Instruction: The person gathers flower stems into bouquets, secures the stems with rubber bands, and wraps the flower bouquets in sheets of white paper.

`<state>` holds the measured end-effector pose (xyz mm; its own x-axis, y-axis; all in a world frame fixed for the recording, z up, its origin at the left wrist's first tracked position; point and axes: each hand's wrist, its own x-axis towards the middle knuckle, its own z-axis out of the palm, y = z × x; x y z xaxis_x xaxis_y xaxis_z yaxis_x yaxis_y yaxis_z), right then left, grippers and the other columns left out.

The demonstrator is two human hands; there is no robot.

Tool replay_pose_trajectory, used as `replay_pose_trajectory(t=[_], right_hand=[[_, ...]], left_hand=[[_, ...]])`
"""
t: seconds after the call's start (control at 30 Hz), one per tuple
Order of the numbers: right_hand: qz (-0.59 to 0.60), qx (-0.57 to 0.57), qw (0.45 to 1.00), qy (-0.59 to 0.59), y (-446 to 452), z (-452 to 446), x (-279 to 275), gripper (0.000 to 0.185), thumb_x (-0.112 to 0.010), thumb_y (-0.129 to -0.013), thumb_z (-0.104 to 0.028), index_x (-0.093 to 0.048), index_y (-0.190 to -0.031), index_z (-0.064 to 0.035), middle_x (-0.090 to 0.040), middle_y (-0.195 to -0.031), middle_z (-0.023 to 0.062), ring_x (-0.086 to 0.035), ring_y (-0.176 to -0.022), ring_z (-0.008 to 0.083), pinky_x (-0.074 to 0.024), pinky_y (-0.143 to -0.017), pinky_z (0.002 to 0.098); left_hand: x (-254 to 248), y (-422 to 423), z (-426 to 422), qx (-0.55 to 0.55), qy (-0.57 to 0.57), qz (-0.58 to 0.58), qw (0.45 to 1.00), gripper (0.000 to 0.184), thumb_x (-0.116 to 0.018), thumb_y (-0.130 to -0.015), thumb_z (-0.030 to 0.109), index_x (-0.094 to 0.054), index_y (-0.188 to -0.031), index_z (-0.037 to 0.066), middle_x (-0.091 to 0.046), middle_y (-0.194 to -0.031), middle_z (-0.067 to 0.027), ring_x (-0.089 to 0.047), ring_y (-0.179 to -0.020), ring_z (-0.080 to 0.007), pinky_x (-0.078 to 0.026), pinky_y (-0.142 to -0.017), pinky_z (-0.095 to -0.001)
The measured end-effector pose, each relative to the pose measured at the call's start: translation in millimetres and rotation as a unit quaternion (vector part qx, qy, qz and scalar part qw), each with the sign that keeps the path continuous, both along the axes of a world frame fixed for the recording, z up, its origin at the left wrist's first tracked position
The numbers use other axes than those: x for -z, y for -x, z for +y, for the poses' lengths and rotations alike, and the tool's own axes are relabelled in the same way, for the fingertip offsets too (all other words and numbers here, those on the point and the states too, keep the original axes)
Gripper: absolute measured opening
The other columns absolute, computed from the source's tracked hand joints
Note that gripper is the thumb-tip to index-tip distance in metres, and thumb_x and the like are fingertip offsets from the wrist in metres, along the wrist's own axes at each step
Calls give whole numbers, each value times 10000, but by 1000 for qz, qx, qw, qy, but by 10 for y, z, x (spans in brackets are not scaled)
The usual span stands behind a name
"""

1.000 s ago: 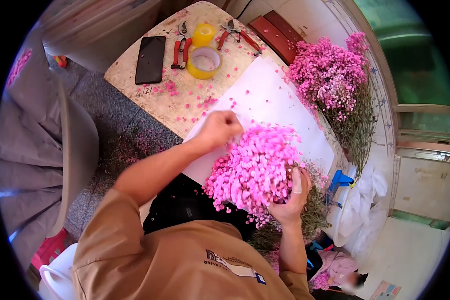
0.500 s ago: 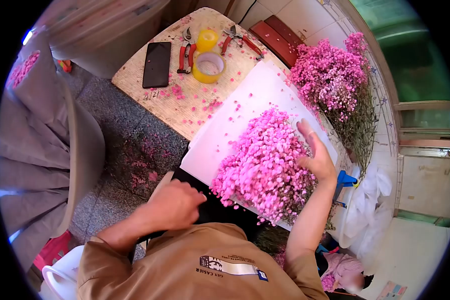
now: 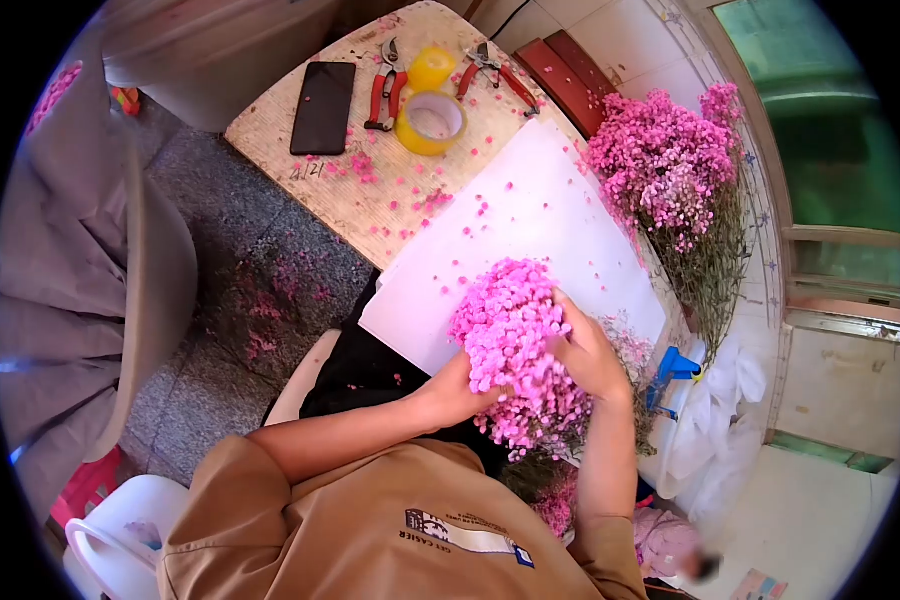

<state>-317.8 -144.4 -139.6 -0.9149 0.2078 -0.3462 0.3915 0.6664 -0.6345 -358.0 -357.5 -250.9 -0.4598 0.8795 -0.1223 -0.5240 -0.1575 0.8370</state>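
Note:
A dense bunch of pink flowers (image 3: 520,340) is squeezed between my two hands above the near part of a white paper sheet (image 3: 570,230). My left hand (image 3: 458,392) presses in from the left, its fingers curled round the blossoms and partly hidden by them. On the other side my right hand (image 3: 592,358) wraps round the flower heads, with thumb and fingers bent. Thin stems show beneath my right wrist. Loose pink petals lie scattered over the paper.
The wooden table (image 3: 270,125) holds a black phone (image 3: 323,108), red-handled pruners (image 3: 385,90), a second pair (image 3: 500,78) and yellow tape rolls (image 3: 431,123). Another pink bunch (image 3: 660,160) lies at the right. A cloth-lined bin (image 3: 150,300) stands left; a person (image 3: 665,545) is behind, lower right.
My left hand has moved right and up from beside the table onto the flowers. My right hand has come lower and closed on them. The bunch looks gathered tighter.

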Motion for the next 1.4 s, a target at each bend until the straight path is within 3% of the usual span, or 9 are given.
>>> replay_pose_trajectory(t=[0.07,0.2,0.3,0.43,0.6,0.73,0.87,1.1,1.4], right_hand=[[-19,-48,997,51,-61,-68,-232,1047,-721,-851,-621,-335,-1512,92,-493,-1444,338,-462,-1382,455,-359,-1148,446],[-89,-173,960,-200,-66,-476,-214,1451,-964,-505,-485,-150,-1568,74,-343,-1540,312,-359,-1433,455,-259,-1217,531],[57,-107,954,-275,-56,-487,150,1111,-922,-573,-329,-388,-1488,7,-478,-1446,272,-464,-1342,452,-349,-1161,519],[56,-119,968,-212,146,-287,14,832,-899,-620,-312,-550,-1315,-18,-626,-1206,211,-609,-1119,415,-473,-1030,484],[85,-143,961,-219,517,-63,-86,800,-909,-606,-242,-558,-1285,-6,-628,-1213,216,-591,-1159,421,-479,-1027,467],[41,-125,985,-111,853,29,247,820,-933,-542,-223,-568,-1239,7,-655,-1161,255,-621,-1116,444,-497,-1006,463],[27,-116,988,-93,886,61,201,808,-931,-541,-227,-592,-1241,-5,-684,-1143,245,-653,-1080,433,-523,-983,436],[-41,-68,997,-22,569,-248,198,902,-931,-546,-228,-554,-1340,-24,-676,-1192,228,-652,-1136,395,-512,-1017,434],[-9,-138,988,-66,685,-110,221,1000,-913,-564,-270,-483,-1426,0,-674,-1181,268,-659,-1100,402,-529,-984,421]], left_hand=[[30,-32,-3,38,12,-59,997,655,-734,-907,119,-413,-1467,9,-559,-1409,-147,-514,-1337,-253,-411,-1134,-407],[19,-81,36,-46,0,0,999,606,-713,-912,99,-437,-1445,17,-612,-1324,-137,-569,-1285,-245,-474,-1073,-399],[16,-26,62,-8,44,-140,989,473,-698,-931,88,-518,-1365,28,-687,-1073,-14,-656,-995,-113,-560,-783,-304],[-121,-13,129,-54,-12,-152,987,493,-735,-929,106,-516,-1363,23,-646,-1180,-47,-625,-1058,-135,-520,-941,-325],[-251,361,-41,-23,-40,-153,987,573,-742,-942,171,-448,-1403,-1,-621,-1264,-76,-609,-1132,-173,-501,-1009,-367],[-143,725,-471,36,229,201,952,425,-692,-938,206,-583,-1275,-29,-702,-1101,-189,-705,-1020,-300,-566,-856,-411],[72,462,-807,16,79,536,841,106,-637,-856,107,-650,-935,38,-668,-889,-137,-663,-839,-342,-542,-702,-469],[214,286,-422,57,-13,715,696,256,-579,-838,160,-693,-1029,32,-655,-1130,-103,-590,-1125,-267,-499,-891,-414],[107,160,-420,71,28,789,609,258,-598,-835,208,-696,-1038,82,-628,-1112,-41,-586,-1080,-232,-468,-980,-429]])
